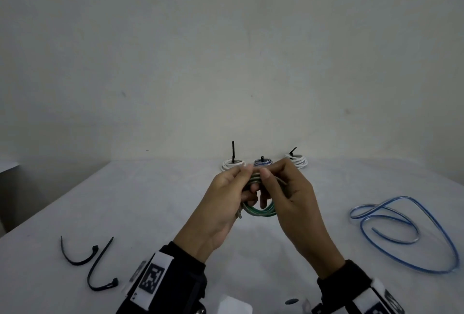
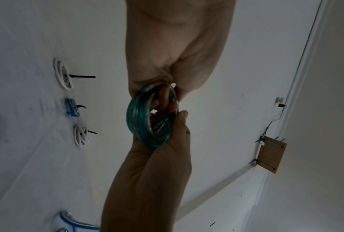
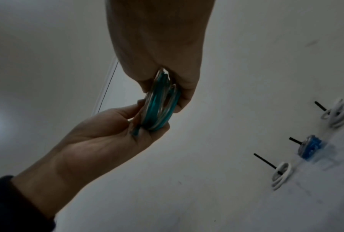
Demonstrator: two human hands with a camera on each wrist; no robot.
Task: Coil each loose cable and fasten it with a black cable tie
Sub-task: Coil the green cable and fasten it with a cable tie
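Both hands (image 1: 227, 195) (image 1: 288, 193) round the green cable coil (image 1: 258, 209), above table.

White table (image 1: 150, 200): three tied coils (image 1: 262, 162), loose blue cable (image 1: 401, 226), two ties (image 1: 98, 266).

Head view: the table (image 1: 155, 213) is seen from above, facing forward toward the wall.
Left wrist view: aimed closely along the palm, rotated sideways.
Right wrist view: likewise close, rotated oppositely.
Shared: the green coil (image 1: 259, 209) (image 2: 147, 119) (image 3: 159, 103) is framed in all three.
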